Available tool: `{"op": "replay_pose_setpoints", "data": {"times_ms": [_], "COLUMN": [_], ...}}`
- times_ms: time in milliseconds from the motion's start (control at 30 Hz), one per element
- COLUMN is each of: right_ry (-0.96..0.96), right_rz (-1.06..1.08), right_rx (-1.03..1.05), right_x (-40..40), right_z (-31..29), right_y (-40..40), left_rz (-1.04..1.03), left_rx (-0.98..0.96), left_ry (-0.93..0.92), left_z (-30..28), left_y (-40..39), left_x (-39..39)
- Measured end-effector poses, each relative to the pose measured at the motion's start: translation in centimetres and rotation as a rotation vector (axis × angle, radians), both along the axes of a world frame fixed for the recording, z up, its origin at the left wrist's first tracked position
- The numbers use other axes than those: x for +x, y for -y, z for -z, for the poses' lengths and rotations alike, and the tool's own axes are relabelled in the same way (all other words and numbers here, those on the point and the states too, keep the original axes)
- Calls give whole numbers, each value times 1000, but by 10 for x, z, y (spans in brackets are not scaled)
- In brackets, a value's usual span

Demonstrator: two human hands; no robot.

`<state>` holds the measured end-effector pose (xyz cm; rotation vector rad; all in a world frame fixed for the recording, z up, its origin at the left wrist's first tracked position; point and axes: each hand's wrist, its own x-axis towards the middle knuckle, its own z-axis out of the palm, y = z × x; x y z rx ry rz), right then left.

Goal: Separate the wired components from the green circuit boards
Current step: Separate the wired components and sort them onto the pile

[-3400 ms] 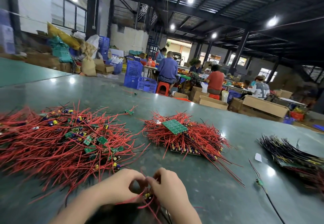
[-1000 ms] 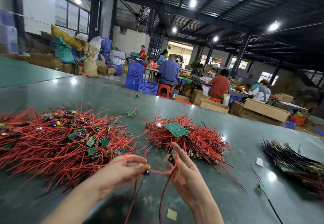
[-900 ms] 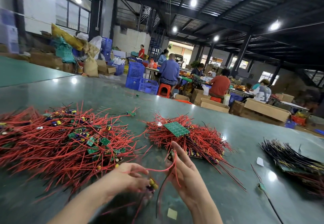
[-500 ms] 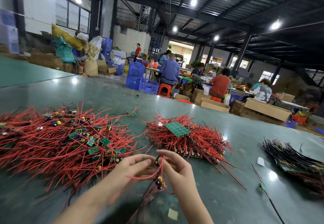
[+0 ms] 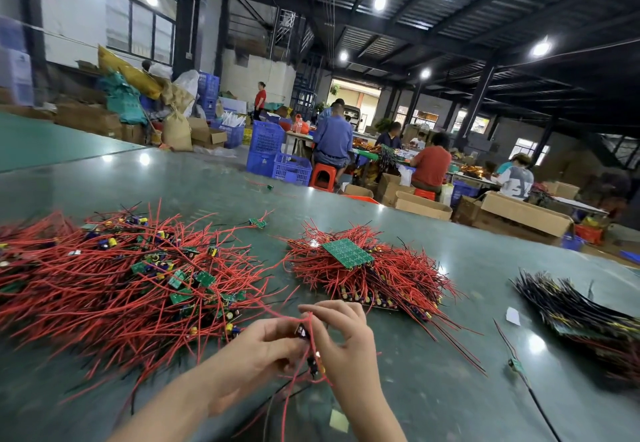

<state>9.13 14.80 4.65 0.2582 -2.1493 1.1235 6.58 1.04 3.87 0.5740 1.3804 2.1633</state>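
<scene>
My left hand (image 5: pixel 256 355) and my right hand (image 5: pixel 341 337) meet low in the middle, both pinching one small wired component (image 5: pixel 306 334) with red and black leads hanging below. A big loose heap of red-wired pieces with small green boards (image 5: pixel 138 289) spreads to the left. Beyond my hands lies a stack of red-wired panels (image 5: pixel 374 279) with a green circuit board (image 5: pixel 347 251) on top. What my fingertips grip is partly hidden and blurred.
A pile of black-wired boards (image 5: pixel 581 313) lies at the right of the green table (image 5: pixel 450 233). A single loose wired piece (image 5: pixel 516 365) and a white scrap (image 5: pixel 512 315) lie near it. Past the table's far edge are cardboard boxes (image 5: pixel 526 213), blue crates and seated people.
My hands, apart with a red wire stretched between them a second ago, have come together in front of me and now both pinch the same small wired piece.
</scene>
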Motion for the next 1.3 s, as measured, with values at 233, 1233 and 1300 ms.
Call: {"op": "replay_pose_setpoints", "data": {"times_ms": [233, 1233, 1300], "right_ry": [-196, 49, 112], "right_rz": [71, -70, -19], "right_rx": [63, -273, -362], "right_x": [0, 6, 5], "right_z": [-3, -8, -10], "right_y": [3, 5, 2], "left_rz": [58, -88, -90], "left_rx": [139, -275, -249], "left_ry": [108, -332, -364], "left_z": [-6, 4, 0], "left_y": [2, -2, -2], "left_x": [1, -4, -1]}}
